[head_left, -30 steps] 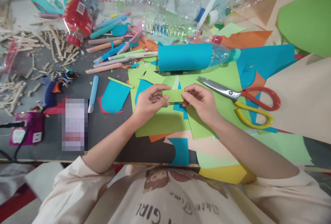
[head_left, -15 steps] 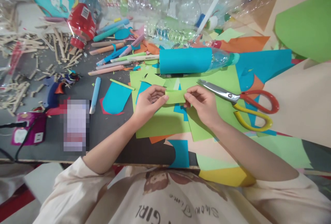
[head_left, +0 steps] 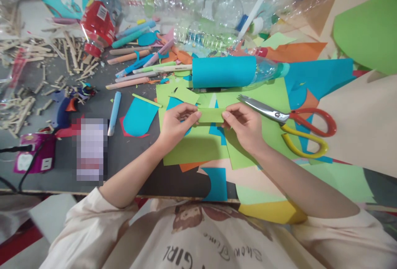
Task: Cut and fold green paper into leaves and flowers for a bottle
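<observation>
A small green paper strip (head_left: 211, 115) is stretched between my two hands, just above the green sheets (head_left: 195, 147) lying on the dark table. My left hand (head_left: 176, 125) pinches its left end with curled fingers. My right hand (head_left: 245, 125) pinches its right end between thumb and fingers. Red and yellow scissors (head_left: 294, 124) lie to the right of my right hand. A plastic bottle wrapped in blue paper (head_left: 225, 71) lies on its side just beyond my hands.
Pens and markers (head_left: 136, 68) lie at the back left beside wooden sticks (head_left: 27, 78) and a red-labelled bottle (head_left: 96, 27). Blue, orange and beige paper pieces (head_left: 316, 78) cover the right side. A blue cut shape (head_left: 138, 116) and a purple power strip (head_left: 31, 157) sit to the left.
Both hands kept hold of the green strip and shifted it slightly; the right fingers moved along its end. Everything else on the table stayed put.
</observation>
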Demonstrator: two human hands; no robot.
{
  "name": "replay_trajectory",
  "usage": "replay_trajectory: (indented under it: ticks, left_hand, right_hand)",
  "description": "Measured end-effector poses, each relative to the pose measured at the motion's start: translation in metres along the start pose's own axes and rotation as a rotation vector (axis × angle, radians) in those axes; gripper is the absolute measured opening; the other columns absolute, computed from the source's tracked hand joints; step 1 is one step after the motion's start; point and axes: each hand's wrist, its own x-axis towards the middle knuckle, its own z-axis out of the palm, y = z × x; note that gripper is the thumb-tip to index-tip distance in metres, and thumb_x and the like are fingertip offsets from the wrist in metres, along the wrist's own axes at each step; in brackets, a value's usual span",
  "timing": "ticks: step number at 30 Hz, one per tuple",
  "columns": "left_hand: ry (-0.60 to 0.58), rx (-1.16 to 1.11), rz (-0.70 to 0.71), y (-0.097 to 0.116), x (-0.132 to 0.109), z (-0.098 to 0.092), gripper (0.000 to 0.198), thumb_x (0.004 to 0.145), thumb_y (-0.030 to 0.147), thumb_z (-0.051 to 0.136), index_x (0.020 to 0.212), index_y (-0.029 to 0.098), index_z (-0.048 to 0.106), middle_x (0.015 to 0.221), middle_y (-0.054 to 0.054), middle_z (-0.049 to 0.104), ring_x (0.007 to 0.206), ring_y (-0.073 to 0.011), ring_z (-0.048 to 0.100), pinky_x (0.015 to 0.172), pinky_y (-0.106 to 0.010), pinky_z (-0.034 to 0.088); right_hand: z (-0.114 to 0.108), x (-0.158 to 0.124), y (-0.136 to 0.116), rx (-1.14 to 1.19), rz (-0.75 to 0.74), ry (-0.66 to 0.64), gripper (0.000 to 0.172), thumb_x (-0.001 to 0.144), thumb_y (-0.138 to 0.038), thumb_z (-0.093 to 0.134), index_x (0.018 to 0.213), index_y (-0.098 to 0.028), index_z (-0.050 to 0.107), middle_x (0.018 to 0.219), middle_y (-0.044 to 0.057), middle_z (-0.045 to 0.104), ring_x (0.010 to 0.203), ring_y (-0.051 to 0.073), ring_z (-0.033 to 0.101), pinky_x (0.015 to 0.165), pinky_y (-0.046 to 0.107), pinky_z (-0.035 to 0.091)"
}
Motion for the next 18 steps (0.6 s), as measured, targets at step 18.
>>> replay_trajectory:
  ticks: [18]
  left_hand:
    - [0.065, 0.116, 0.112, -0.0027, -0.0017, -0.0021, 0.028, 0.077, 0.049, 0.074, 0.074, 0.021, 0.068, 0.077, -0.004, 0.074, 0.072, -0.0168, 0.069, 0.065, -0.027, 0.058]
  right_hand:
    - [-0.0002, -0.0065, -0.0002, -0.142, -0.157, 0.01, 0.018, 0.087, -0.035, 0.064, 0.074, -0.023, 0.061, 0.062, -0.003, 0.063, 0.054, 0.013, 0.06, 0.053, 0.027, 0.05]
